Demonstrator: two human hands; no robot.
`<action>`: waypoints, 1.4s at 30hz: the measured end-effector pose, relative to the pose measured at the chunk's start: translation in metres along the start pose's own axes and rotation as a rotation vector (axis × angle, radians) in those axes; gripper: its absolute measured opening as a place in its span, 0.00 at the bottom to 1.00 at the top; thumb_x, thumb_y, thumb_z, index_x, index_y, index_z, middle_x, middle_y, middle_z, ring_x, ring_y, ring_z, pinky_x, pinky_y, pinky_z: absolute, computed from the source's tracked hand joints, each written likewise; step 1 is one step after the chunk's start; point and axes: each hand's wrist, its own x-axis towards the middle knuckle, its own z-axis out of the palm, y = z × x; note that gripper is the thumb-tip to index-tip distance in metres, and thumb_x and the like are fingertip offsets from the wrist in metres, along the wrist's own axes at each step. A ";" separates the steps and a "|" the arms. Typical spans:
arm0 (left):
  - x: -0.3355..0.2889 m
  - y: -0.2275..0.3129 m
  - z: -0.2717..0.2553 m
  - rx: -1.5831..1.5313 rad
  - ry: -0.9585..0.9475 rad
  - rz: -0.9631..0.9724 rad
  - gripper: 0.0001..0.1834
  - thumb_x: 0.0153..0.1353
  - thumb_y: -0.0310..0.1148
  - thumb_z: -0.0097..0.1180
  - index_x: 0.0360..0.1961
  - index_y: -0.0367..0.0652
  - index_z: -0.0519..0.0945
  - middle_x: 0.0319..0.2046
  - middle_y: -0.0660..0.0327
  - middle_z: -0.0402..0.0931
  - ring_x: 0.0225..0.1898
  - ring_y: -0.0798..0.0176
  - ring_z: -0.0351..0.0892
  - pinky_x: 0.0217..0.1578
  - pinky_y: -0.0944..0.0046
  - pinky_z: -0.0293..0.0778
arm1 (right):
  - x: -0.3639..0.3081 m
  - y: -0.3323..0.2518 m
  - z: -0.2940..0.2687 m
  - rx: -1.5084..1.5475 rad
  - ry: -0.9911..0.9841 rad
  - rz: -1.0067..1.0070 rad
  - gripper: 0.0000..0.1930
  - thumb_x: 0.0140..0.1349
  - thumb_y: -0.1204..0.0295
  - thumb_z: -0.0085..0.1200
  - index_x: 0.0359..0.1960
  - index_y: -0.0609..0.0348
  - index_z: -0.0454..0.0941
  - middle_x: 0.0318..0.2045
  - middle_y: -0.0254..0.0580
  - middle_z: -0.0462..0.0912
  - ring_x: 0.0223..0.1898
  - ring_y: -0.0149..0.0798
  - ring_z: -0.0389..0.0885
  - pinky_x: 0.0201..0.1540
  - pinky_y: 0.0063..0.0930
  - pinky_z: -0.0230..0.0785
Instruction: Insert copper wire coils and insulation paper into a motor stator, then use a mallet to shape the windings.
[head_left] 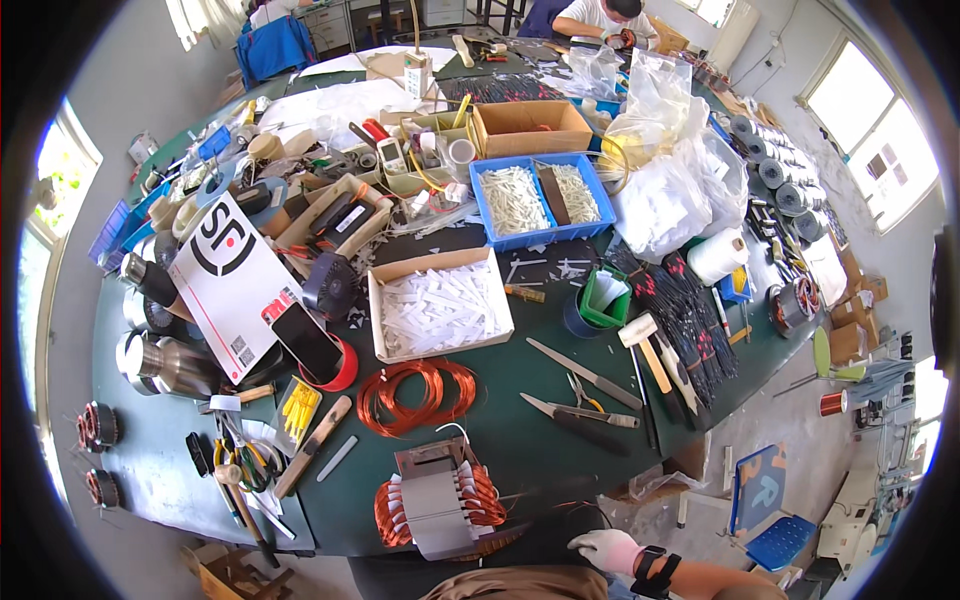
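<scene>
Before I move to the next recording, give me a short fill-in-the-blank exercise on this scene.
The white-gloved right hand is to the ____ of the grey metal core wound with copper wire.
The rectangular black phone rests on a round ____ holder.
The open cardboard box holds ____ strips.
Missing words: right; red; white.

Head-worn fisheye view
Looks down from close above the near edge of the table [340,508], toward its far end.
</scene>
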 end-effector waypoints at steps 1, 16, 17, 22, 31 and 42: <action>-0.010 0.003 0.004 -0.023 -0.001 -0.021 0.10 0.70 0.34 0.56 0.43 0.40 0.84 0.35 0.60 0.83 0.31 0.63 0.83 0.31 0.62 0.79 | 0.003 0.002 0.006 -0.051 -0.068 0.024 0.16 0.70 0.64 0.49 0.55 0.42 0.83 0.50 0.44 0.86 0.52 0.51 0.83 0.56 0.44 0.76; -0.058 -0.109 -0.030 0.941 0.227 -0.275 0.19 0.64 0.40 0.60 0.52 0.44 0.86 0.49 0.55 0.84 0.54 0.52 0.83 0.57 0.36 0.72 | -0.003 0.004 0.027 -0.295 0.082 -0.017 0.11 0.67 0.60 0.55 0.41 0.51 0.82 0.38 0.50 0.85 0.42 0.58 0.83 0.45 0.51 0.77; -0.070 -0.123 -0.044 1.007 0.220 -0.385 0.20 0.63 0.40 0.59 0.53 0.44 0.86 0.50 0.55 0.85 0.55 0.52 0.83 0.58 0.34 0.71 | -0.003 -0.002 0.024 -0.327 0.078 -0.003 0.11 0.68 0.60 0.55 0.41 0.52 0.82 0.38 0.49 0.85 0.42 0.57 0.83 0.45 0.50 0.76; -0.069 -0.220 -0.109 0.829 0.508 -0.666 0.27 0.65 0.53 0.55 0.60 0.53 0.84 0.63 0.60 0.80 0.66 0.49 0.76 0.66 0.23 0.61 | 0.012 -0.003 0.013 -0.387 -0.020 -0.114 0.12 0.67 0.60 0.55 0.43 0.52 0.83 0.39 0.50 0.85 0.43 0.57 0.83 0.46 0.49 0.76; -0.017 -0.040 0.013 0.118 -0.259 -0.206 0.32 0.67 0.60 0.55 0.62 0.49 0.80 0.53 0.61 0.84 0.49 0.60 0.85 0.47 0.56 0.81 | 0.010 0.030 0.009 -0.536 -0.160 -0.314 0.11 0.67 0.61 0.54 0.40 0.54 0.82 0.39 0.51 0.84 0.42 0.58 0.83 0.45 0.51 0.76; 0.017 0.088 0.043 0.378 0.570 0.457 0.24 0.62 0.50 0.64 0.44 0.38 0.81 0.42 0.45 0.83 0.47 0.46 0.84 0.48 0.53 0.79 | 0.032 -0.030 0.015 -0.425 -0.124 0.018 0.10 0.66 0.62 0.56 0.37 0.54 0.83 0.38 0.51 0.85 0.39 0.59 0.84 0.42 0.51 0.77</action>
